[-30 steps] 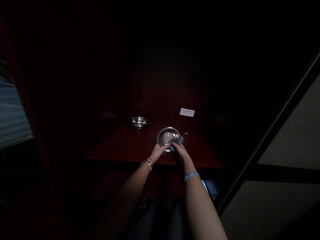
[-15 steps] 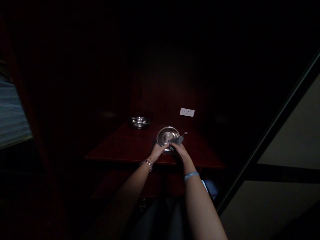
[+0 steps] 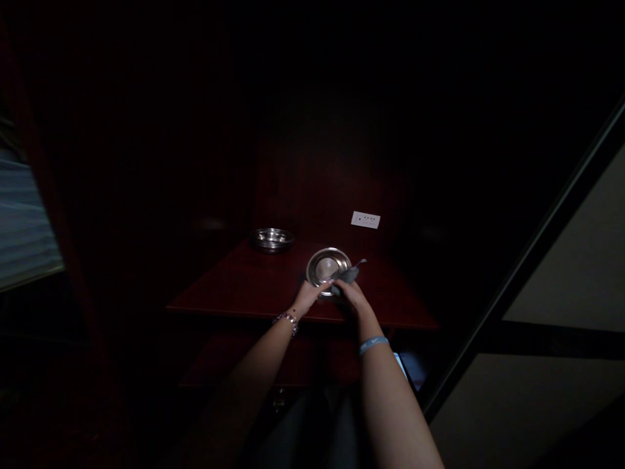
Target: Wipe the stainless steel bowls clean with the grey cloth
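Over the bench [image 3: 244, 286], the left grip [image 3: 307, 296] holds the bowl [image 3: 326, 268] by its near edge; the right grip [image 3: 354, 295] pinches a gray cloth [image 3: 348, 277] there. The bowl looks light, hard and slippery: hold its edge.

So the top here is a dark red board, kinda wood-looking with a bit of sheen, pretty much a wide flat desktop [image 3: 234, 286]. Front edge runs nearly straight across, and the left side angles in toward the back. Sitting right on it, over by the back left corner, is a little stack of shiny metal dishes [image 3: 272, 240], open side up. Too dark to count them, tbh.
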